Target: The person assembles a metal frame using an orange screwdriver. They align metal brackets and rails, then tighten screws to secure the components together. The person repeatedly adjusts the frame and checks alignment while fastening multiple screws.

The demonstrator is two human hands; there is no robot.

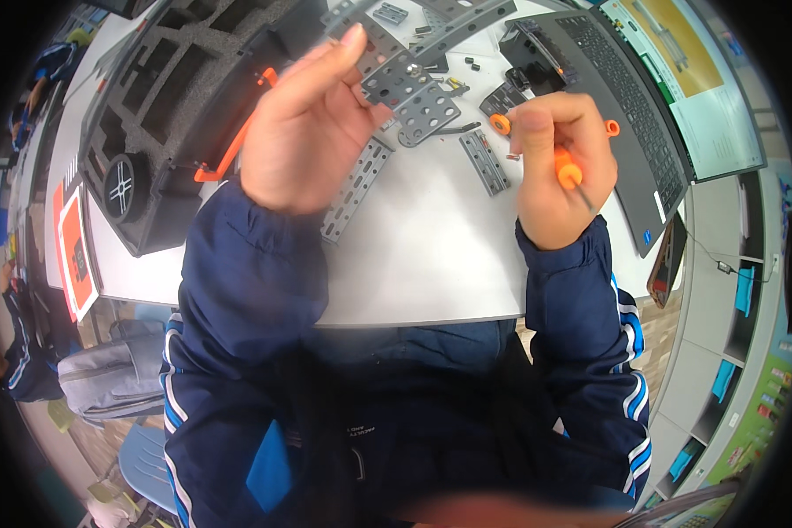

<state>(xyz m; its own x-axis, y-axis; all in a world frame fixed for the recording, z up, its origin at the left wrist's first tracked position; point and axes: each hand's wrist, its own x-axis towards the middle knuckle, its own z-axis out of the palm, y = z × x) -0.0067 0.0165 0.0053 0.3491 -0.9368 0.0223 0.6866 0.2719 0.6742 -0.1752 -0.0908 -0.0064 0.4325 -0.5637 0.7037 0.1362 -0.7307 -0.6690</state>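
My left hand [312,123] is closed on a grey perforated metal bracket assembly [405,88], its thumb up along the near side and the other fingers partly hidden. My right hand [568,163] is curled around an orange-handled screwdriver [569,172], whose thin shaft points back toward the wrist. A tiny screw-like piece [512,157] shows at the right fingertips; whether they pinch it I cannot tell. Between the hands, a slotted grey metal channel [484,163] lies on the white table [422,264]. Another perforated strip [358,189] lies beside the left wrist.
A black case [163,97] with foam cutouts and orange latches stands at the left. An open laptop [620,106] occupies the right side. Orange round parts [500,123] and small black pieces [472,63] lie near the far middle. A grey backpack [114,374] is below left.
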